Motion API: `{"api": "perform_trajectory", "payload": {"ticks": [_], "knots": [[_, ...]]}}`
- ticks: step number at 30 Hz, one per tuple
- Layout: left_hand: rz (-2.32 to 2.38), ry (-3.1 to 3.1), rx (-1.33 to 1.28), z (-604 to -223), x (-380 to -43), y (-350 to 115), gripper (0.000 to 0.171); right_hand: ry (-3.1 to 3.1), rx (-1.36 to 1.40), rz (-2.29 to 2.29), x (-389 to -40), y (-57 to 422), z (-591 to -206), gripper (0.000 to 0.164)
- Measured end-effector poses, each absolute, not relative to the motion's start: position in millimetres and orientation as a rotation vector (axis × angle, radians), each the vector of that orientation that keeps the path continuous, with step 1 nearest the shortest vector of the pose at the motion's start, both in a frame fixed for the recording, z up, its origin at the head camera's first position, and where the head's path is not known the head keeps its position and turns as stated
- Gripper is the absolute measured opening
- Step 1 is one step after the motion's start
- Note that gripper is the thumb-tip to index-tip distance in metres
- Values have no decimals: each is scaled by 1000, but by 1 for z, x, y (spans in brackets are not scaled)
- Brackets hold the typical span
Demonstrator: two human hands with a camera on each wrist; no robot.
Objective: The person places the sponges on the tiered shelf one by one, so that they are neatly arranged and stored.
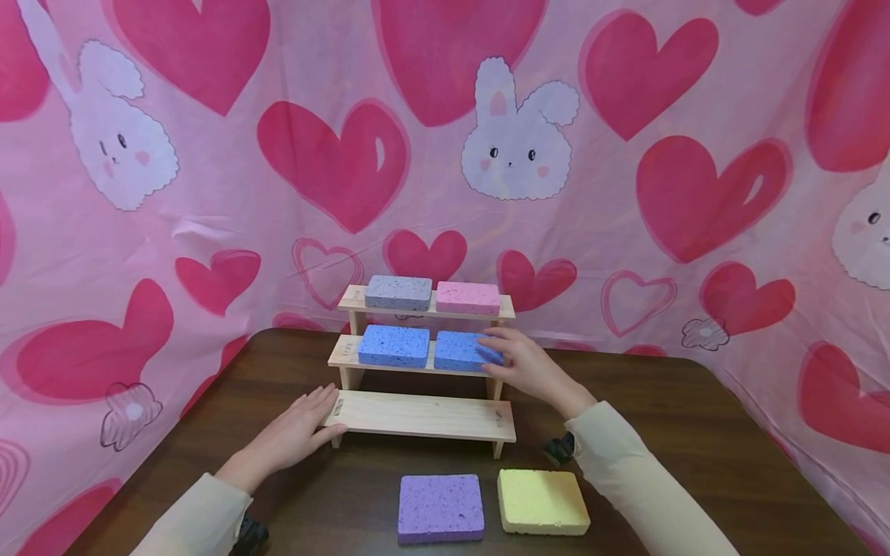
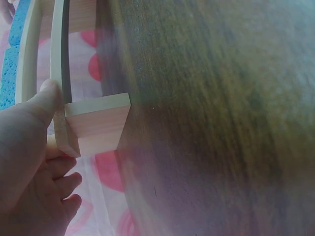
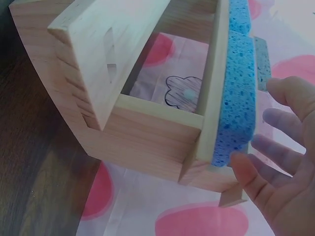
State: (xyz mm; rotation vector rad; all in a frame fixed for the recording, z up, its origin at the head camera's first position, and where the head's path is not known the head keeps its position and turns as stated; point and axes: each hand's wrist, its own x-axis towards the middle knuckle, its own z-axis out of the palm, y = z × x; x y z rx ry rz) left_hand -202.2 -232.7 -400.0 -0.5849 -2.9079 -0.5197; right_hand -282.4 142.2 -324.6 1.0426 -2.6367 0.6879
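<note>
A three-step wooden display stand (image 1: 424,413) stands on the table. My left hand (image 1: 295,432) holds the left end of its lowest step, thumb at the front edge and fingers past the end, as the left wrist view shows. On the middle step lie two blue sponges, the left one (image 1: 393,345) uncovered and the right one (image 1: 455,351) partly behind my right fingers. My right hand (image 1: 531,369) is spread loosely at that sponge's right end. In the right wrist view its thumb is right at the corner of the blue sponge (image 3: 238,93), the other fingers apart.
A grey sponge (image 1: 398,293) and a pink sponge (image 1: 468,298) sit on the top step. In front of the stand, a purple sponge (image 1: 440,507) and a yellow sponge (image 1: 542,502) lie on the dark wooden table (image 1: 334,494). A pink heart-patterned cloth (image 1: 431,170) hangs behind.
</note>
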Motion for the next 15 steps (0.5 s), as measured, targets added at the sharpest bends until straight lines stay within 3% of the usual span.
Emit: {"api": "perform_trajectory", "payload": {"ticks": [15], "knots": [[-520, -2899, -594, -401, -203, -233, 68, -2539, 1065, 791, -263, 165, -323, 47]]}}
